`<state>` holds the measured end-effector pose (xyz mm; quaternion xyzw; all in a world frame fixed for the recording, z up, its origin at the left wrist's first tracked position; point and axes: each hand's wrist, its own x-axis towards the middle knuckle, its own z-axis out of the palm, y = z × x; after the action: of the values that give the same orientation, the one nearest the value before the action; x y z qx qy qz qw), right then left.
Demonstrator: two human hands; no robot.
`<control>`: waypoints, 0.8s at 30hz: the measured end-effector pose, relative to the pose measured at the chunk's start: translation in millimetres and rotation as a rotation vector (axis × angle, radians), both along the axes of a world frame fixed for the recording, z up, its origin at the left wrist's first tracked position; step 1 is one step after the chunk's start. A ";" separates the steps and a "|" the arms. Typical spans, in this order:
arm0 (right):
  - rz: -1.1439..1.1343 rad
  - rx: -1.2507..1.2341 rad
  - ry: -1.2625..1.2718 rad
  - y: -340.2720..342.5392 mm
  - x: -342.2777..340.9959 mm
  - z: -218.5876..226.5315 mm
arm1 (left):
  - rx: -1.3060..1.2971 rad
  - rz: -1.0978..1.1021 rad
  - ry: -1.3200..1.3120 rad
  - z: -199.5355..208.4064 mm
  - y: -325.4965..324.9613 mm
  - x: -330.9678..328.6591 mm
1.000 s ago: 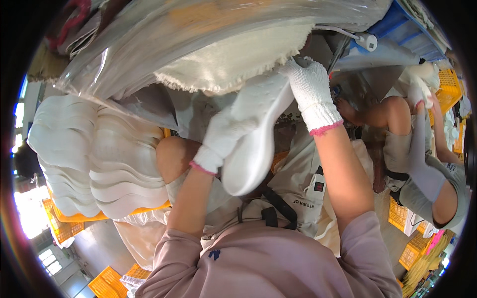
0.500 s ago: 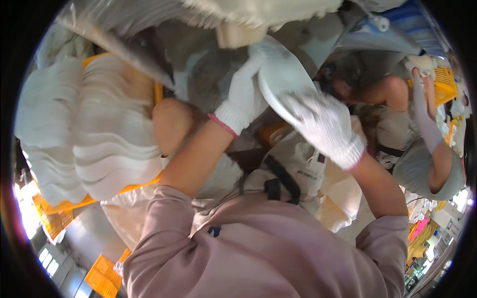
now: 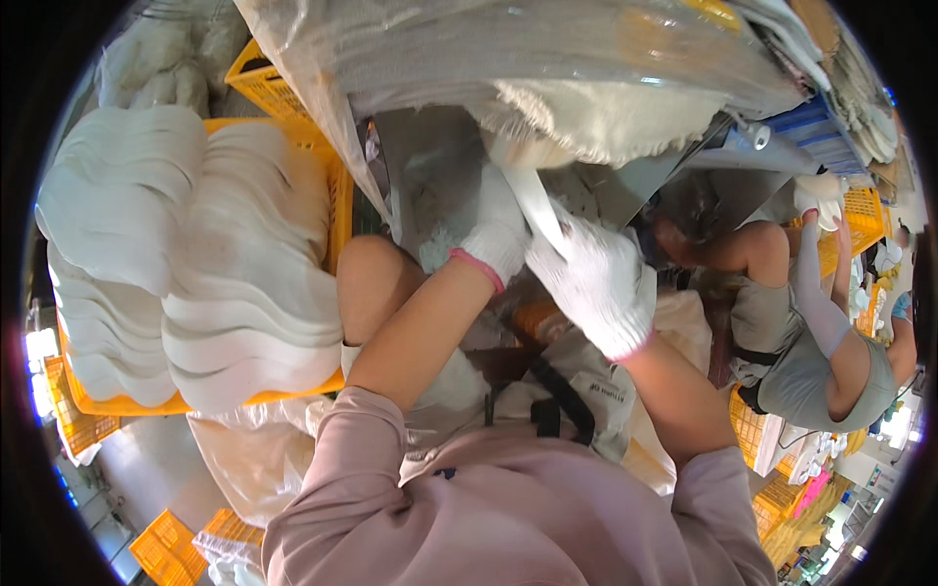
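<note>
In the head view we see the gloved left hand [image 3: 496,227] and right hand [image 3: 596,283] closed about one white sole-shaped piece [image 3: 536,209], turned nearly edge-on between them, its upper end at a blurred pale part [image 3: 525,151] below the frayed cream cloth [image 3: 606,119]; whether these two touch we cannot tell. At left we note similar white pieces [image 3: 220,254] stacked in a yellow crate [image 3: 340,190] beside the bare knee [image 3: 376,283], while at right a co-worker [image 3: 821,386] sits near other yellow crates [image 3: 866,210].
</note>
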<state>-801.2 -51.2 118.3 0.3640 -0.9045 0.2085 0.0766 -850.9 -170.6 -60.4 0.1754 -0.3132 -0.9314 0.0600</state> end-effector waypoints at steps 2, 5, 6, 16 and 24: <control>-0.022 -0.099 0.019 -0.7 -5.2 -17.5 | 0.026 -0.053 -0.235 21.4 -5.9 10.1; -0.047 -0.180 -0.078 -5.4 4.1 -35.1 | 0.170 -0.118 -0.330 47.1 -19.9 15.8; -0.024 -0.334 -0.055 -12.1 -2.5 -40.5 | 0.170 -0.140 -0.261 51.3 -22.3 17.1; -0.105 -0.278 -0.021 -10.8 -1.9 -57.2 | -0.011 -0.288 -0.089 37.2 -26.9 26.6; -0.031 -0.325 -0.135 -24.7 -21.1 -28.3 | -0.484 0.022 0.254 33.1 -5.8 30.7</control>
<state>-822.3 -75.9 90.0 0.3181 -0.8676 0.3745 0.0767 -820.2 -176.4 -27.2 0.0410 -0.5146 -0.8434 0.1489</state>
